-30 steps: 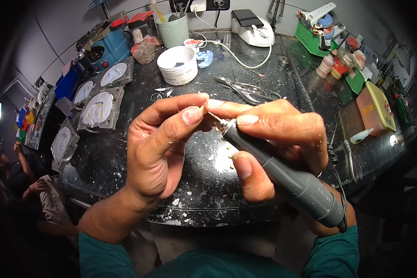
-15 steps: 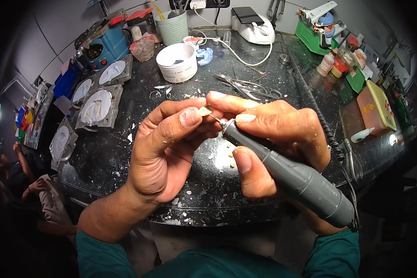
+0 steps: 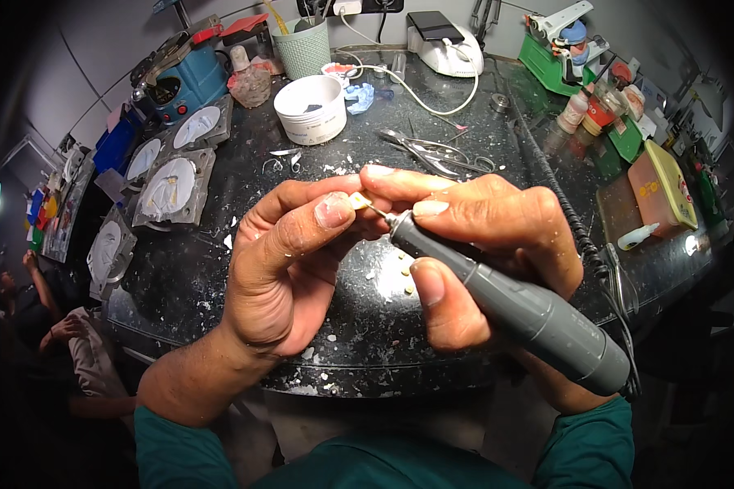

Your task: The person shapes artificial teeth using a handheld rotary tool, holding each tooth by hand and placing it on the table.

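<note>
Pinching a small pale-yellow piece (image 3: 358, 201) between thumb and fingers of the left hand (image 3: 273, 269), just off the middle of the view toward 12 o'clock. Gripping a grey hand drill (image 3: 538, 318) in the right hand (image 3: 506, 218), slanted out to 4 o'clock, with a thin tip (image 3: 378, 211) aimed back toward 10 o'clock at the piece, touching or only just beside; too fine to tell. Resting right fingertips close by the left ones, above the tip. Worth watching the pinch most. With so little to hold, could lose the piece to a sudden catch of the tip, likely from pressing too hard or pinching too lightly, and could drop it among the yellow crumbs (image 3: 409, 290) on the black table (image 3: 171, 277) toward 4 o'clock. Could also nick the left thumb, so near the tip, after any skid off the piece. Might feel a tug from the coiled cord (image 3: 591, 254) at 3 o'clock, if caught against the right forearm, and so swing off line. Could wear away too much by lingering on one spot.
</note>
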`<action>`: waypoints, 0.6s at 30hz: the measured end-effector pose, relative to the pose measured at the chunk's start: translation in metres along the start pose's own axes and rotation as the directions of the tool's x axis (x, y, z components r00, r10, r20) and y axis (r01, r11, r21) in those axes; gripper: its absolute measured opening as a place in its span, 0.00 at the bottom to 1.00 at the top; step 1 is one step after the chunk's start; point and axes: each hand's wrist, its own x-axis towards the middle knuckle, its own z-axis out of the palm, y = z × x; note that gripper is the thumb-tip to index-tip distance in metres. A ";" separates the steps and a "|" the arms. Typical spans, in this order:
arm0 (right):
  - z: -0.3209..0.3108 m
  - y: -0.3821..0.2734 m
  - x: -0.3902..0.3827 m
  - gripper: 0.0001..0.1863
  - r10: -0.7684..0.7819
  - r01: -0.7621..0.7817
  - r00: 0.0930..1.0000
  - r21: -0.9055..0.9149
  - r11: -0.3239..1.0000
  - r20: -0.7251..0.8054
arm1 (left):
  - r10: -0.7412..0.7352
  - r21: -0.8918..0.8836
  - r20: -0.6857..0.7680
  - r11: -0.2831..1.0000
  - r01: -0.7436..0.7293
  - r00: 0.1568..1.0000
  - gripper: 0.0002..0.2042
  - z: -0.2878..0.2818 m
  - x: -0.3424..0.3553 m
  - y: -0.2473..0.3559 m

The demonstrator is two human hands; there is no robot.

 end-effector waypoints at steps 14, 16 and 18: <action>0.002 0.000 -0.004 0.15 0.077 -0.076 0.997 0.041 0.996 -0.013 | 0.011 0.010 -0.005 1.000 -0.010 1.000 0.09 0.001 0.000 0.000; 0.000 0.002 -0.003 0.16 0.045 -0.045 0.999 -0.003 0.999 -0.012 | 0.014 0.003 -0.006 1.000 -0.014 1.000 0.09 0.000 0.000 0.000; 0.000 0.002 -0.002 0.16 0.014 -0.014 1.000 -0.045 0.999 -0.003 | 0.017 0.001 -0.002 1.000 -0.017 1.000 0.09 0.000 0.000 0.000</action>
